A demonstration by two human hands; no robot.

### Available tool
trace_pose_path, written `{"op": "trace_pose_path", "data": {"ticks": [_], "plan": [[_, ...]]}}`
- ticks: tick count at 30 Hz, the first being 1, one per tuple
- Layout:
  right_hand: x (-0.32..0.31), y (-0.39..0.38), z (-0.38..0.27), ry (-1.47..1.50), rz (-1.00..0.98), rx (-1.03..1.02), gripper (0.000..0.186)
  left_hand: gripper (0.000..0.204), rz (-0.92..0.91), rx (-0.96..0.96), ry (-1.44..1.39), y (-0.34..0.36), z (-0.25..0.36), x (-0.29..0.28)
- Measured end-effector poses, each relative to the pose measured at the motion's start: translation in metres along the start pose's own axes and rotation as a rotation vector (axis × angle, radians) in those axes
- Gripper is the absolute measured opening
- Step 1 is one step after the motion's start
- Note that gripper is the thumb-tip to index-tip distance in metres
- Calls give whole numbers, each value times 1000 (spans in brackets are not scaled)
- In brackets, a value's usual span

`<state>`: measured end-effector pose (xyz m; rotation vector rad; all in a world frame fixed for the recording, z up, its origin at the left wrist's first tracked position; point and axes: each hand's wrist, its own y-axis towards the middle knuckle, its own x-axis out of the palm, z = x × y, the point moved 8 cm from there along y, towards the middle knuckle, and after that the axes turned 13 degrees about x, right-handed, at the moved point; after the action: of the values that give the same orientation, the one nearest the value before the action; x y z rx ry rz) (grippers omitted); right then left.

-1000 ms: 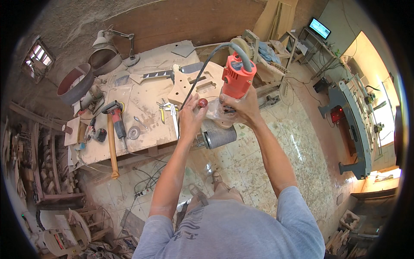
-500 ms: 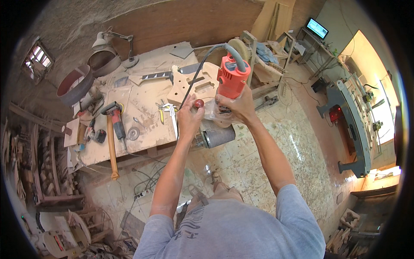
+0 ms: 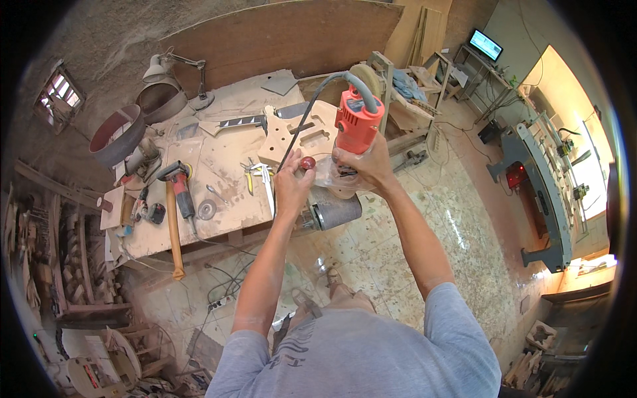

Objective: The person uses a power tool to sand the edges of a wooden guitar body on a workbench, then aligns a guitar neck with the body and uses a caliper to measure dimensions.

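Note:
Both of my hands are on a red handheld router with a clear plastic base, held upright over the near edge of the guitar body. My right hand is wrapped round the lower part of its motor housing. At its left side, my left hand is closed around a dark red round knob, whose top shows between thumb and fingers. The body is pale wood with routed cavities, joined to a neck with a dark, inlaid fretboard. The router's bit is hidden.
On the dusty workbench lie a caliper, pliers, an angle grinder and a wooden handle. A sanding drum sticks out below my hands. The router's grey hose and a black cord arch over the guitar.
The view has shifted very slightly. Both hands keep their hold on the router, which stays in nearly the same spot over the guitar body.

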<state>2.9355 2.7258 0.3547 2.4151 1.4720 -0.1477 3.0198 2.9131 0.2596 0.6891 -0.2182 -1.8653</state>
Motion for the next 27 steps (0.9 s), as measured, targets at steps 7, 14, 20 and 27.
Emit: {"op": "trace_pose_path", "data": {"ticks": [7,14,20,27], "plan": [[-7,1,-2,-80,7,-4,44,45,-37,29,59,1,6,2],[-9,2,-1,-70,8,4,43,46,-69,32,56,2,5,3],[-9,3,-1,-65,6,-14,42,44,-71,43,70,2,4,3],[-9,3,-2,-62,8,-3,42,42,-67,56,103,3,1,4]]}}
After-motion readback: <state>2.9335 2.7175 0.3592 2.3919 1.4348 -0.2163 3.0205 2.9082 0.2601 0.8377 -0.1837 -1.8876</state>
